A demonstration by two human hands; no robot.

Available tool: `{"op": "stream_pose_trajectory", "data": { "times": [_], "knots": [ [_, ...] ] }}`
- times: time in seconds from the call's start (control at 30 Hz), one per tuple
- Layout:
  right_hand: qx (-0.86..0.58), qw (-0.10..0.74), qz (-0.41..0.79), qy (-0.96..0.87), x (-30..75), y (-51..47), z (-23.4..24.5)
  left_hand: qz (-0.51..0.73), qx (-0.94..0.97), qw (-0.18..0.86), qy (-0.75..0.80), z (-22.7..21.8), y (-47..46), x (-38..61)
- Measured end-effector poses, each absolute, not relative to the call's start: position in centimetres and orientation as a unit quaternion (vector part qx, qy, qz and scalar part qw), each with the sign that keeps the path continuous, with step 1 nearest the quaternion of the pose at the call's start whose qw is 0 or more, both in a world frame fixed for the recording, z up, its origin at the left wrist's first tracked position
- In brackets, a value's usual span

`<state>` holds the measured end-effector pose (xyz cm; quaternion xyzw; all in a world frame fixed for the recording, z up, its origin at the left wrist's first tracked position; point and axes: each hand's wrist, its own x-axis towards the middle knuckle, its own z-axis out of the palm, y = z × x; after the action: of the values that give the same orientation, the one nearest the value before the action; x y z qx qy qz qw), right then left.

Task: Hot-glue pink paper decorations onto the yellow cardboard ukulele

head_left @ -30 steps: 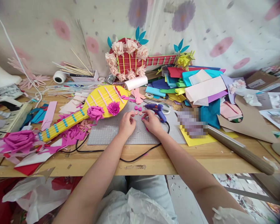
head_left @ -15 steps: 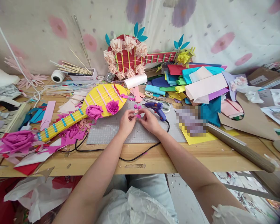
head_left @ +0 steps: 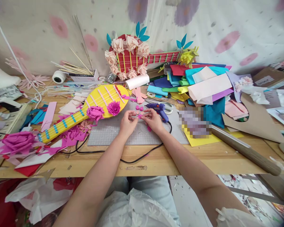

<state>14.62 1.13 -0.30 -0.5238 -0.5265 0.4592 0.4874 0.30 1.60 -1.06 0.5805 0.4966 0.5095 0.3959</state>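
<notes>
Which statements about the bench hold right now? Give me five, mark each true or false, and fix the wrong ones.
1. The right hand has a small magenta piece at its fingertips. True.
2. The glue gun's cable is white. False: the cable is black.
3. The blue glue gun lies close to the right hand. True.
4. The large flowers on the yellow guitar-shaped piece are green. False: on the yellow guitar-shaped piece the large flowers are magenta.
5. The red guitar-shaped piece lies between the person and the cutting mat. False: the red guitar-shaped piece is at the back, beyond the cutting mat.
</notes>
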Motion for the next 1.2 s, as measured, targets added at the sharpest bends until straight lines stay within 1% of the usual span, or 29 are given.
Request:
{"op": "stream_pose_trajectory", "data": {
  "times": [0.13,0.27,0.57,0.73,0.93,1.07,1.2],
  "knots": [
    [-0.522,0.478,0.448,-0.547,14.65,1.09,-0.53,0.508,0.569,0.411,0.499,-1.22,1.8,0.26],
    [-0.526,0.468,0.436,-0.56,14.69,1.18,-0.72,0.507,0.57,0.403,0.505,-1.15,1.79,0.18],
    [-0.538,0.478,0.452,-0.526,14.76,1.24,-0.52,0.516,0.564,0.39,0.513,-1.55,1.96,0.03],
    [-0.517,0.499,0.433,-0.545,14.58,1.34,-0.54,0.508,0.568,0.399,0.511,-1.43,1.91,0.03],
    [-0.533,0.483,0.448,-0.531,14.61,1.3,-0.64,0.488,0.578,0.403,0.515,-1.41,1.88,-0.12],
    [-0.543,0.486,0.453,-0.513,14.72,1.18,-0.33,0.491,0.58,0.384,0.524,-1.42,1.9,-0.21],
    [-0.544,0.496,0.461,-0.495,14.74,1.14,-0.16,0.466,0.613,0.325,0.55,-1.09,1.58,0.08]
  ]
}}
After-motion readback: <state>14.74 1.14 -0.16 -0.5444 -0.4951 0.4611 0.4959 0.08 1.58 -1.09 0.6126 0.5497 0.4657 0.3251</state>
